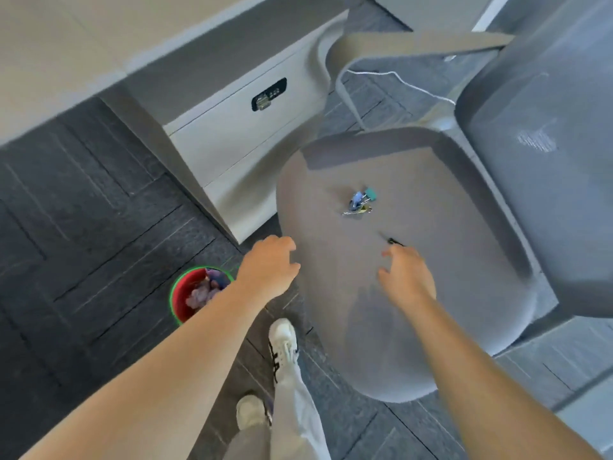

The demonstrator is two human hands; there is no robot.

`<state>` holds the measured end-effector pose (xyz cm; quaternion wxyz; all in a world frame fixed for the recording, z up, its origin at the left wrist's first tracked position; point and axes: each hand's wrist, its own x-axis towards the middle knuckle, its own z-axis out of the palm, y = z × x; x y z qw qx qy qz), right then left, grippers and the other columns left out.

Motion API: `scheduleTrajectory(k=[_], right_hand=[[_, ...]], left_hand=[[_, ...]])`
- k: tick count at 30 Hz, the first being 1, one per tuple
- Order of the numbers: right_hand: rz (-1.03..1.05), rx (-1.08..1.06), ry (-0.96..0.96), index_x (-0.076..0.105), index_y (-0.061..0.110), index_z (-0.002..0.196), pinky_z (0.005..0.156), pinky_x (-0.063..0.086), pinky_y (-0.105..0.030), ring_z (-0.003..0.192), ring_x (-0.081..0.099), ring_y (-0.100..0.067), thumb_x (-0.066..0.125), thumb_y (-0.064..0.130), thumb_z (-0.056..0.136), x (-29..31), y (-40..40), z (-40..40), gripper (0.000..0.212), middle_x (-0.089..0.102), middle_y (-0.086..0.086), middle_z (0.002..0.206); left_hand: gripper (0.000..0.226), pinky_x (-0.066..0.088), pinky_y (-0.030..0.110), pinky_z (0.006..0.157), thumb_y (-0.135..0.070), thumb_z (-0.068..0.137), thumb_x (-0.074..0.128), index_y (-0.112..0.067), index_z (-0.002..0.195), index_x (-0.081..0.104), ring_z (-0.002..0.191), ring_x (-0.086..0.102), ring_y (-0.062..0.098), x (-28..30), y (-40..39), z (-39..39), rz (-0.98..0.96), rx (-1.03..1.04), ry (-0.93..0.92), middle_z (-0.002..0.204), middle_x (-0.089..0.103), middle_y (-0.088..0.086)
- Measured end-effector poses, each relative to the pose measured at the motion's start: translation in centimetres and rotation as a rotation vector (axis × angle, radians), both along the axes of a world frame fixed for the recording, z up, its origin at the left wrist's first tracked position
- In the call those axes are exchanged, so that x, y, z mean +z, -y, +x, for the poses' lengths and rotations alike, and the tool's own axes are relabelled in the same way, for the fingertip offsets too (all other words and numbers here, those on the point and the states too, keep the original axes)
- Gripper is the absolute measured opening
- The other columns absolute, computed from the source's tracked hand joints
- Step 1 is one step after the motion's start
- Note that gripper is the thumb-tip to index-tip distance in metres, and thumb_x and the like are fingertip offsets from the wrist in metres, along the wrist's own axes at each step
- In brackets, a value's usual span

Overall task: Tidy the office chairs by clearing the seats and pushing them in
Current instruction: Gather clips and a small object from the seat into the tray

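— Grey fabric covers the chair seat (pixel 414 310), and it isn't clear yet, is it?

— No. A small heap of binder clips (pixel 360 202), blue, teal and yellow with silver handles, lies near the middle of the seat. A small dark clip (pixel 394 241) lies apart from them, closer to the front edge.

— Where are the hands?

— The right hand (pixel 409 277) hangs over the seat, fingers loosely curled and apart, its fingertips right at the dark clip. Whether they touch it, I cannot tell; the picture is blurred there.

— And the left?

— The left hand (pixel 270 265) is at the seat's left edge, fingers bent and slightly spread, holding nothing.

— Anything on the floor?

— A red bucket (pixel 180 295) with a green rim stands on the dark carpet (pixel 83 210) under the left forearm, with crumpled purplish stuff inside. A white drawer cabinet (pixel 238 127) with a lock stands beside the chair, under the desk (pixel 66 54). The chair back (pixel 547 161) is on the right.
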<state>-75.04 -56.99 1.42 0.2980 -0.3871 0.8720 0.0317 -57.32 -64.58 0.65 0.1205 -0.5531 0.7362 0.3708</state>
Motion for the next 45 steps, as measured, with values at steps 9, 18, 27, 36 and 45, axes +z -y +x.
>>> scheduleTrajectory(k=[9,18,27,36,45], right_hand=[[0.018,-0.128,-0.002,0.046,0.006,0.127,0.093,0.044,-0.039,0.124,0.04,-0.032,0.046,0.006,0.092,-7.7,3.4,-7.2,0.035,0.043,-0.016,0.134],[-0.117,-0.256,0.04,0.055,0.0,0.107,0.082,0.044,-0.039,0.108,0.052,-0.035,0.049,0.014,0.094,-10.6,4.4,-10.7,0.02,0.058,-0.019,0.116],[-0.18,-0.355,0.069,0.055,0.002,0.106,0.08,0.045,-0.035,0.106,0.055,-0.033,0.051,0.015,0.093,-11.1,4.6,-12.3,0.019,0.059,-0.015,0.116],[-0.232,-0.401,0.134,0.055,0.003,0.108,0.081,0.046,-0.036,0.104,0.056,-0.03,0.052,0.015,0.093,-10.6,4.8,-11.2,0.019,0.059,-0.013,0.117],[-0.348,-0.202,0.18,0.059,0.0,0.106,0.08,0.041,-0.03,0.103,0.056,-0.029,0.053,0.01,0.092,-3.5,8.2,-9.7,0.018,0.058,-0.015,0.116]], left_hand=[[0.061,0.037,0.041,0.104,-0.024,0.089,0.058,-0.012,0.141,0.029,0.129,0.037,0.031,-5.7,5.6,-11.4,-0.068,-0.201,-0.009,0.142,0.038,0.013],[0.09,0.006,0.049,0.119,-0.041,0.078,0.068,-0.024,0.149,0.015,0.145,0.006,0.039,-10.8,8.1,-16.5,-0.259,-0.538,-0.007,0.158,0.01,0.017],[0.044,0.048,0.03,0.065,-0.007,0.054,0.078,-0.014,0.087,0.05,0.079,0.055,0.029,-13.7,7.9,-16.5,-0.585,-0.749,-0.151,0.09,0.072,0.017],[0.021,0.042,0.037,0.069,-0.008,0.088,0.051,-0.003,0.109,0.053,0.098,0.055,0.038,-10.9,7.4,-18.2,-0.22,-0.404,-0.029,0.122,0.045,0.016],[0.019,0.042,0.036,0.078,-0.01,0.088,0.053,-0.004,0.106,0.056,0.101,0.053,0.036,-2.7,10.2,-14.5,-0.157,-0.228,-0.11,0.121,0.048,0.015]])
